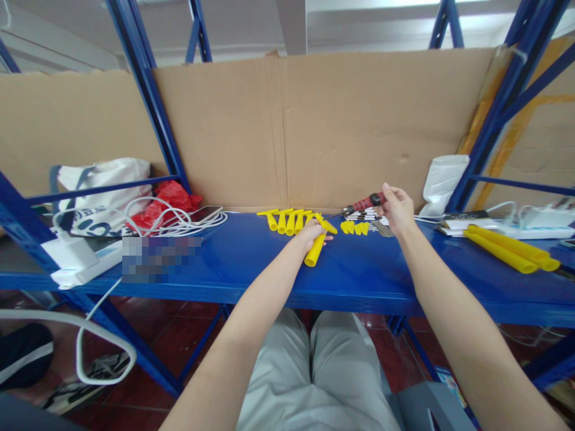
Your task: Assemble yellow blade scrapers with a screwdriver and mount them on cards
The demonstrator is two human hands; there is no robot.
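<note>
A red screwdriver (363, 204), pinched by the raised right hand (398, 209), slants down toward the left hand (308, 236). The latter grips a yellow tube (315, 251), mouth facing the person.

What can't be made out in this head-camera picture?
Head view, hidden: part of the yellow piece, behind the left hand.
Head view, too small: whether the tip of the red-handled tool in the right hand touches that piece.
Head view, masked: whatever lies under the pixelated patch.
Head view, cut off by the right edge: the dark object by the yellow tubes.
</note>
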